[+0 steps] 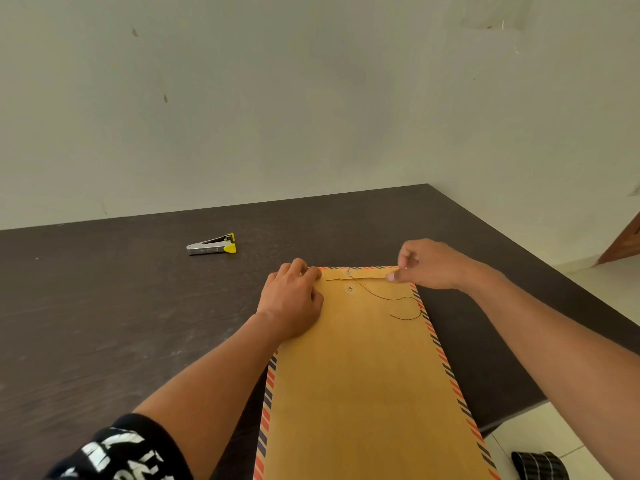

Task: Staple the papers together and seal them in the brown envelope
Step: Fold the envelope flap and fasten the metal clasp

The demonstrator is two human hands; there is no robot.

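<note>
A brown envelope (pixel 363 368) with red and blue striped edges lies lengthwise on the dark table (pixel 104 323). Its flap (pixel 360 274) is folded down at the far end. A thin black string (pixel 398 299) trails loose from the flap's round button, past a second button (pixel 350 288). My left hand (pixel 294 303) presses on the envelope's far left corner, fingers on the flap. The flap's right end is pinched by my right hand (pixel 429 263). No papers show. A silver and yellow stapler (pixel 212 244) lies on the table to the far left, apart from both hands.
The table runs against a pale wall (pixel 311 98) at the back. Its right edge drops to a tiled floor (pixel 595 292). A dark checked object (pixel 538 464) lies on the floor at the lower right.
</note>
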